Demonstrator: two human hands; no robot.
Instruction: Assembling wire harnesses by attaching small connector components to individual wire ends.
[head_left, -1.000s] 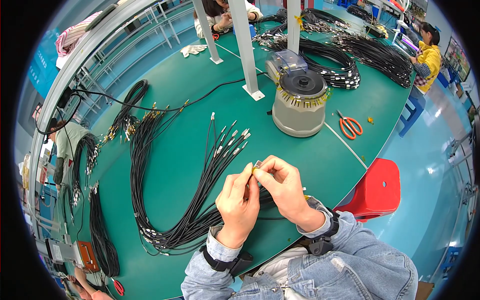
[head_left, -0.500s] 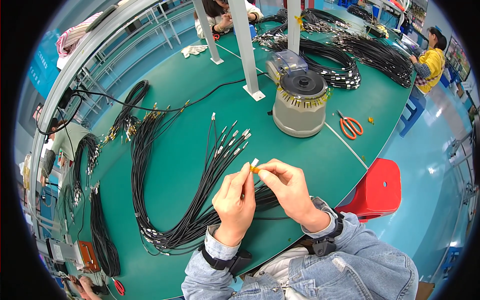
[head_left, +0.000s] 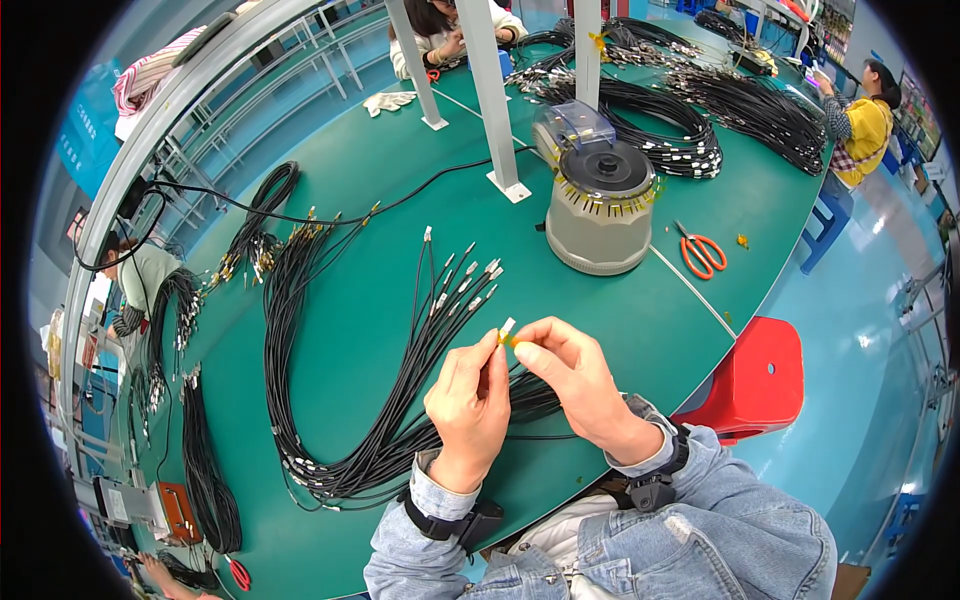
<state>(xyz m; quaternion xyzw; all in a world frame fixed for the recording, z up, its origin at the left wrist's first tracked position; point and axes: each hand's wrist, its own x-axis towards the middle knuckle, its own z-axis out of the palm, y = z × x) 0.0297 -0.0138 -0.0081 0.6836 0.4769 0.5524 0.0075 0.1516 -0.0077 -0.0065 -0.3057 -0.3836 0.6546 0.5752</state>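
My left hand is closed in a pinch on a cable end, just below its small white connector. A bit of amber tape sits at the connector's base, between my two hands. The fingers of my right hand are pinched together on the tape's right side, hiding part of it. Under and beyond my hands lies a bundle of black cables, with white-tipped ends fanned out on the green table.
A round tape dispenser with amber strips around its rim stands ahead. Orange-handled scissors lie to its right. A red stool is beside the table. More cable bundles lie left and far right. Grey posts rise from the table.
My right fingertips have shifted slightly, and more of the amber tape and white connector shows. A co-worker at the far right has raised their hands; one at the left has moved.
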